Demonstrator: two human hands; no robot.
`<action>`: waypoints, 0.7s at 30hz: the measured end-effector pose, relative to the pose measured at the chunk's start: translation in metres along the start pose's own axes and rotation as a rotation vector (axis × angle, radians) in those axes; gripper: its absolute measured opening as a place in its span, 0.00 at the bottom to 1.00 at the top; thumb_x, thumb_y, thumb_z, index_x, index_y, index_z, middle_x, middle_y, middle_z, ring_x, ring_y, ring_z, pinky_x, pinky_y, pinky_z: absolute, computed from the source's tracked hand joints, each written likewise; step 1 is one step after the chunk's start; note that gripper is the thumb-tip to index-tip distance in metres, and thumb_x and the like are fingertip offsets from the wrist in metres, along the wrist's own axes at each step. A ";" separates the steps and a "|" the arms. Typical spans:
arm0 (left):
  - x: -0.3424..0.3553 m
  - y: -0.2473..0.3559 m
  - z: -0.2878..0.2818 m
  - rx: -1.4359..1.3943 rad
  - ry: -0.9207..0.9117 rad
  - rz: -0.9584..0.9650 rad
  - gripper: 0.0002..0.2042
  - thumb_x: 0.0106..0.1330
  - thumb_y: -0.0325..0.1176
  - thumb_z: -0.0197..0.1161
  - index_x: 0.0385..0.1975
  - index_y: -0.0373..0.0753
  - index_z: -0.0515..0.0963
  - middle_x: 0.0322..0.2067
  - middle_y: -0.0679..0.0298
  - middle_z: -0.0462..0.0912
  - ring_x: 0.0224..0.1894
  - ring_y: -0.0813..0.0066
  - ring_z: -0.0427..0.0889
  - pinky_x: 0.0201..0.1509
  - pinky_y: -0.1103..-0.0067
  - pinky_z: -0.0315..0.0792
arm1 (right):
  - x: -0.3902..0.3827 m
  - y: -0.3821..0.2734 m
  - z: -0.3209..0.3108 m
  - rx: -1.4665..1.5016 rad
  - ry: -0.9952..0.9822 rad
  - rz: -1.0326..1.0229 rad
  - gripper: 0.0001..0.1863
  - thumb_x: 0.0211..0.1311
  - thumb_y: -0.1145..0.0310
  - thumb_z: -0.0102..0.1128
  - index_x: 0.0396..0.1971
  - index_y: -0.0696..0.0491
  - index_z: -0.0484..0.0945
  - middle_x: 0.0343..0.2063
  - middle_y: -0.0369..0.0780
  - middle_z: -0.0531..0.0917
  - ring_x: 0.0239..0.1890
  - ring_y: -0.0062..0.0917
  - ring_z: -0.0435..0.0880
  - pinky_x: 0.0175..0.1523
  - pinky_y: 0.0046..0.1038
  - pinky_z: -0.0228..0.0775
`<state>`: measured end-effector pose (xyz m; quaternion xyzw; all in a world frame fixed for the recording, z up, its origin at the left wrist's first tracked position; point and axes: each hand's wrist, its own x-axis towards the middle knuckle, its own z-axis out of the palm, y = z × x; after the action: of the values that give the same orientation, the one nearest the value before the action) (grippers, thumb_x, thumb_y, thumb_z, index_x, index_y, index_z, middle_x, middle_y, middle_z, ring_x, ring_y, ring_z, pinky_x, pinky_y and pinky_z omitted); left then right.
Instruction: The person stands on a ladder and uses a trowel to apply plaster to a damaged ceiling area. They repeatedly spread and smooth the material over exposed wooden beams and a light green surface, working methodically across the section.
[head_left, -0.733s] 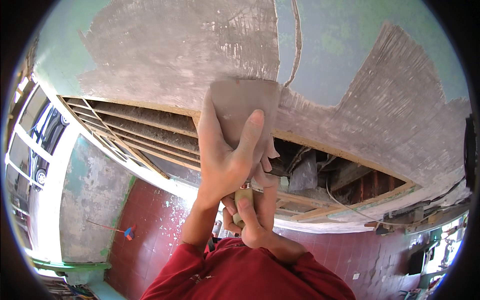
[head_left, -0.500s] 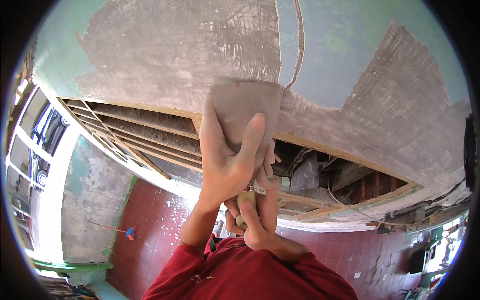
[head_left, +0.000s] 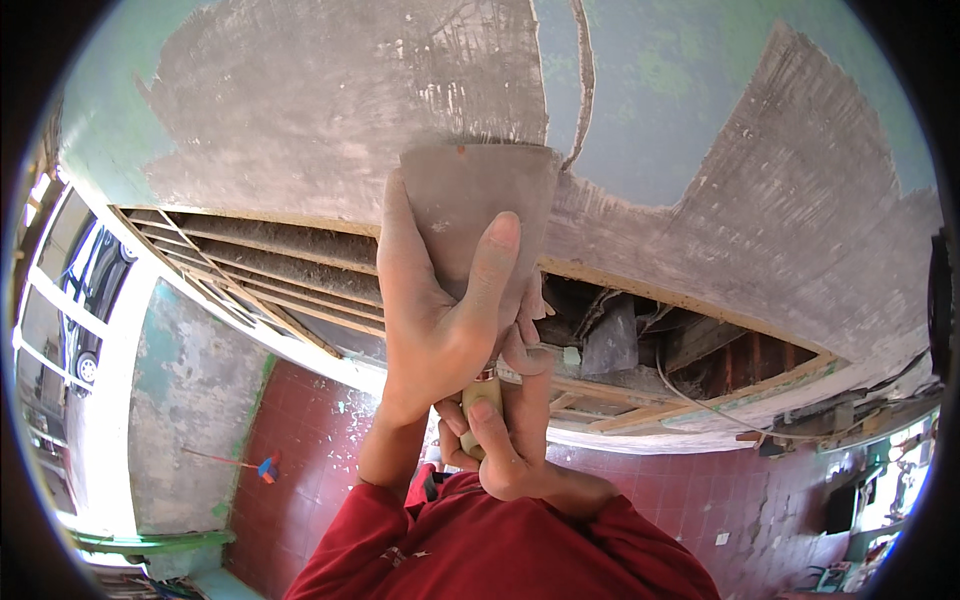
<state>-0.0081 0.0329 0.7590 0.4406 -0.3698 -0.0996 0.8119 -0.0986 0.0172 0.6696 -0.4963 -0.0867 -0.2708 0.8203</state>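
A wide scraper with a dusty metal blade [head_left: 462, 185] and pale yellow handle [head_left: 481, 388] is raised to the grey, scraped ceiling surface [head_left: 340, 100], its top edge at a streaked, rough patch beside a long crack [head_left: 582, 80]. My left hand [head_left: 435, 335] is wrapped round the blade, thumb lying across its face and the fingers reaching along its left side and behind it. Below that, my right hand [head_left: 505, 450] grips the handle with its thumb on the front. Where the blade's edge touches the ceiling is hard to make out exactly.
Framed openings show wooden joists [head_left: 270, 250] at left and dark debris [head_left: 610, 335] with a hanging cable [head_left: 690, 397] at right. Below lie red floor tiles [head_left: 300, 450], a patchy wall [head_left: 175, 420], and a stick with a blue-red head [head_left: 268, 467]. A car [head_left: 90, 300] shows outside, far left.
The scraper and both hands have shifted slightly up and left in the picture, while the whole view has tilted a little. Both grips stay the same.
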 end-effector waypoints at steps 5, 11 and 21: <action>-0.007 -0.017 -0.007 0.144 0.050 0.063 0.16 0.67 0.24 0.56 0.48 0.29 0.58 0.26 0.58 0.74 0.16 0.77 0.75 0.14 0.82 0.68 | -0.007 0.005 -0.009 0.010 -0.128 -0.075 0.23 0.71 0.76 0.34 0.61 0.52 0.41 0.32 0.42 0.70 0.16 0.13 0.64 0.18 0.15 0.56; 0.000 -0.002 0.001 0.007 0.002 0.010 0.15 0.67 0.24 0.56 0.48 0.30 0.58 0.26 0.58 0.74 0.17 0.78 0.74 0.13 0.82 0.67 | 0.001 0.000 -0.003 -0.011 -0.043 -0.051 0.35 0.64 0.76 0.35 0.66 0.52 0.30 0.34 0.45 0.71 0.13 0.11 0.64 0.14 0.13 0.54; -0.002 -0.006 -0.003 0.003 -0.007 0.005 0.15 0.68 0.23 0.56 0.48 0.29 0.58 0.27 0.57 0.75 0.17 0.77 0.74 0.13 0.82 0.68 | 0.000 0.001 -0.002 0.006 -0.003 0.010 0.40 0.64 0.76 0.35 0.69 0.50 0.22 0.34 0.45 0.71 0.15 0.10 0.64 0.13 0.11 0.54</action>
<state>-0.0060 0.0323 0.7524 0.4406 -0.3738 -0.0986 0.8102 -0.0981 0.0160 0.6682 -0.4946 -0.0860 -0.2657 0.8230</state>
